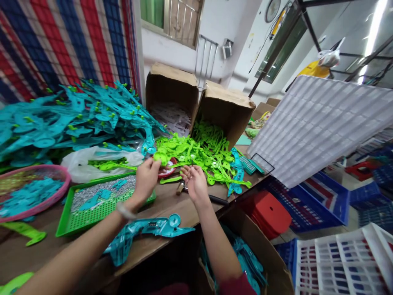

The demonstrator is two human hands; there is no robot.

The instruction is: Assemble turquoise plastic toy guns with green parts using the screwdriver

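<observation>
My left hand [146, 179] is closed in a pinch on a lime-green plastic part [160, 157] with a round end. Beside it my right hand [196, 185] is turned palm up with curled fingers. Something thin and dark shows at its fingertips, too small to name. Behind both hands spreads a heap of lime-green plastic parts [196, 151]. A red-rimmed dish [168, 172] sits partly hidden behind my left hand. Nearer to me on the table lies a teal plastic part [153, 226]. A dark-handled tool [217, 200] lies by my right wrist.
A green tray [73, 223] holds small metal pieces and teal bits, next to a pink basket [66, 180]. Teal parts [92, 119] pile up at the left. Two cardboard boxes [227, 96] stand behind. Right of the table are a red stool [272, 213] and crates [334, 254].
</observation>
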